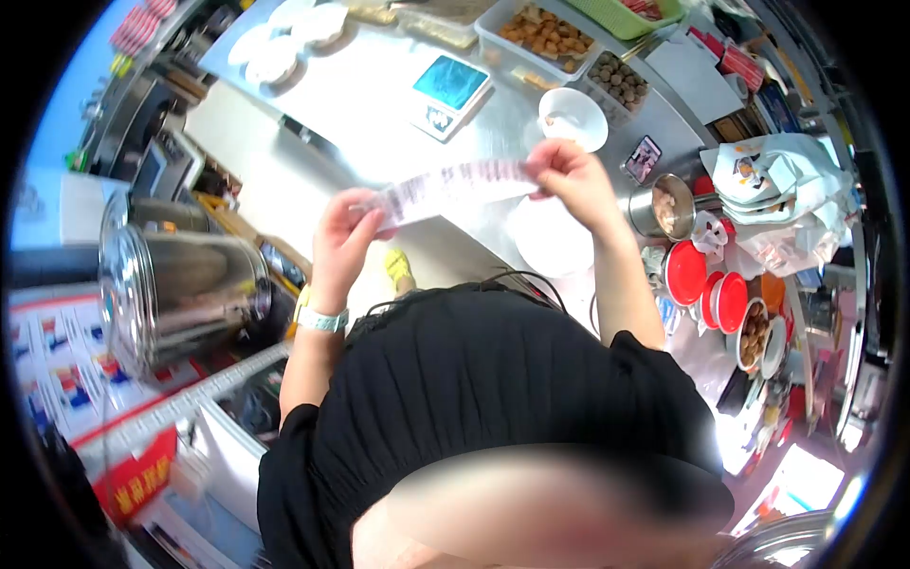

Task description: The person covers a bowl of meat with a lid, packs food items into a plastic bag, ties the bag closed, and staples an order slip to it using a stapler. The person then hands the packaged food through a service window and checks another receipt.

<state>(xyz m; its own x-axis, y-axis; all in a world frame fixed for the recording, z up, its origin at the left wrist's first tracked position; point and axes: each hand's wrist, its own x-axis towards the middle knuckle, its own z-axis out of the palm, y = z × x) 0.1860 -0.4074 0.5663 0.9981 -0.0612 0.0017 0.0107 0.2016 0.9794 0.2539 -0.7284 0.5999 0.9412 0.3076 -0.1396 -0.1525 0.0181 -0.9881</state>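
Observation:
A long printed paper strip [455, 192], like a receipt, is stretched between my two hands above the near edge of the steel counter. My left hand [351, 232] pinches its left end between thumb and fingers. Its right end is pinched by my right hand [569, 178]. The print is too blurred to read. Just beyond the strip lies a kitchen scale [449, 92] with a blue-green top. A white bowl [573, 118] stands behind my right hand, and a round white dish [552, 237] sits below that wrist.
Tubs of brown food chunks [547, 36] and round balls [616, 81] line the counter's back. To the right are a phone [643, 158], a steel pot [661, 207], red lids [685, 272] and plastic bags [782, 180]. A large metal canister [190, 284] stands left.

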